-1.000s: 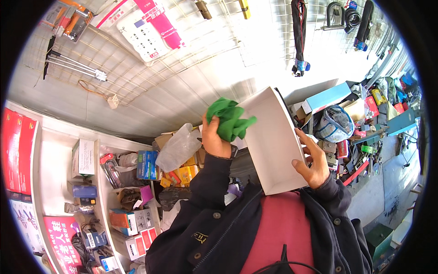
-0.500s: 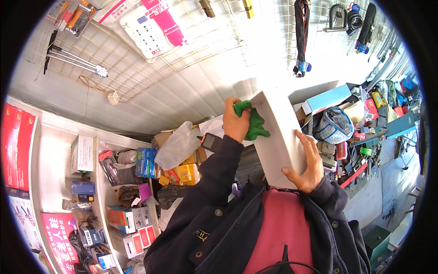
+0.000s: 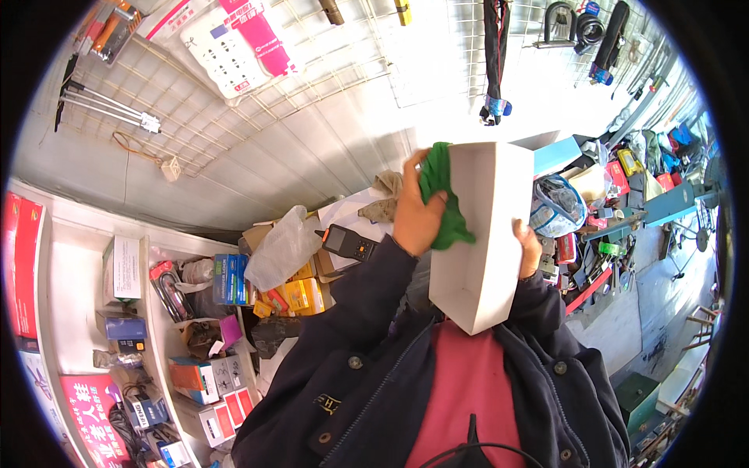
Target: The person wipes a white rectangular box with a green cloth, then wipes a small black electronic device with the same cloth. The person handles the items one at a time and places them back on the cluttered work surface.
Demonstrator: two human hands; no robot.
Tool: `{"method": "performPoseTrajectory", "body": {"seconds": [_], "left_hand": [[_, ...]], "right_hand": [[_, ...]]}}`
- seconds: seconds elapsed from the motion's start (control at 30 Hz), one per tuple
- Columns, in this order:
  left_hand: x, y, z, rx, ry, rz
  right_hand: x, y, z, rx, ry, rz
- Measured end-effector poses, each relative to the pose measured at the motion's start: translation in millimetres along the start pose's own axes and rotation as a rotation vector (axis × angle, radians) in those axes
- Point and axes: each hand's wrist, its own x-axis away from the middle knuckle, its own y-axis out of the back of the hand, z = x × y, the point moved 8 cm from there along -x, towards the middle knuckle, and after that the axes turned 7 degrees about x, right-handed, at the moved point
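"What's closest to us?"
"The dark jacket [image 3: 374, 374], small yellow lettering on its chest."
"And those hands?"
"Left hand [image 3: 420, 212] is clamped on a green cloth [image 3: 446, 204], held against the left edge of an open white box [image 3: 503, 234], up before the chest. Right hand [image 3: 529, 248] grips the box's right side, fingers partly hidden."
"Any labels beyond?"
"White characters on a red sign [image 3: 92, 417], print on a blue box [image 3: 229, 279], then a pink-and-white package [image 3: 228, 58] up on the wire grid [image 3: 331, 72]."

It looks like a hardware shop: a power strip [image 3: 214, 58] hangs on wire racks [image 3: 335, 72], beside shelves [image 3: 76, 261] of boxed goods [image 3: 230, 278].
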Motion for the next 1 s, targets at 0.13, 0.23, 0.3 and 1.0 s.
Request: {"method": "performPoseTrajectory", "body": {"seconds": [0.13,0.23,0.3,1.0], "left_hand": [[61.0,-29.5,23.5,-0.155,0.106,0.138],[74.9,-24.8,39.8,-0.075,0.238,0.084],[57.5,-17.7,33.3,-0.155,0.174,0.096],[53.8,-1.6,-21.0,0.034,0.047,0.022]], "right_hand": [[4.5,15.2,31.7,-0.239,0.197,-0.118],[3.7,25.3,31.6,-0.131,0.213,-0.206],[3.0,25.6,21.0,-0.108,0.184,-0.193],[-8.7,38.3,43.1,-0.325,0.310,0.071]]}}
